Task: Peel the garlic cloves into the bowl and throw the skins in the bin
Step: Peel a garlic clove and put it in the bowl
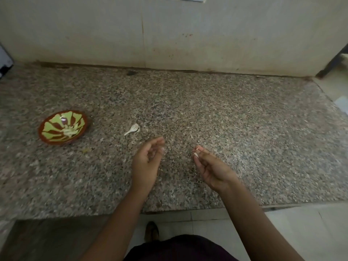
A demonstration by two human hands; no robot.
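A brown bowl with a green pattern [63, 127] sits on the granite counter [226, 113] at the left, with pale peeled cloves [68, 131] inside. A white piece of garlic with skin [133, 128] lies on the counter to the right of the bowl. My right hand [211, 167] pinches a small piece of garlic skin [196, 153] at its fingertips. My left hand [148, 161] hovers above the counter with loosely curled fingers, and I see nothing in it. No bin is in view.
A tiled wall [169, 34] runs along the back of the counter. A dark-edged white object [4, 61] stands at the far left. The counter ends at the right, with pale floor [301, 232] below. My foot [151, 230] shows under the front edge.
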